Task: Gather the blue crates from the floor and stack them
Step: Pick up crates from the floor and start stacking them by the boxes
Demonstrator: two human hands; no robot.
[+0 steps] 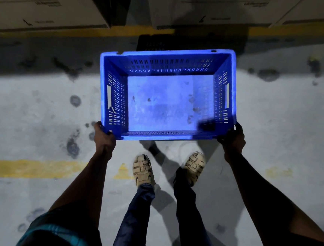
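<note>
Closest to the camera are the person's two bare arms, dark blue trousers and tan sandals (pixel 143 170) standing on the grey floor (pixel 39 122), which has dark spots and a worn yellow line (pixel 29 169) painted across it. A little farther out, both hands hold one blue crate (pixel 166 97) up in the air above the floor, in front of the feet. The left hand (pixel 105 137) grips the near left corner of the crate, with its fingers curled over the rim. The right hand (pixel 234 137) grips the near right corner the same way. The crate is open on top, has slots in its walls and a handle hole at each short end, and nothing big lies inside it. Just past the crate, a dark crate-like thing (pixel 154 41) sits on the floor, partly hidden. Farthest away, another yellow line (pixel 283 29) runs along the floor under big cardboard boxes (pixel 40 4).
</note>
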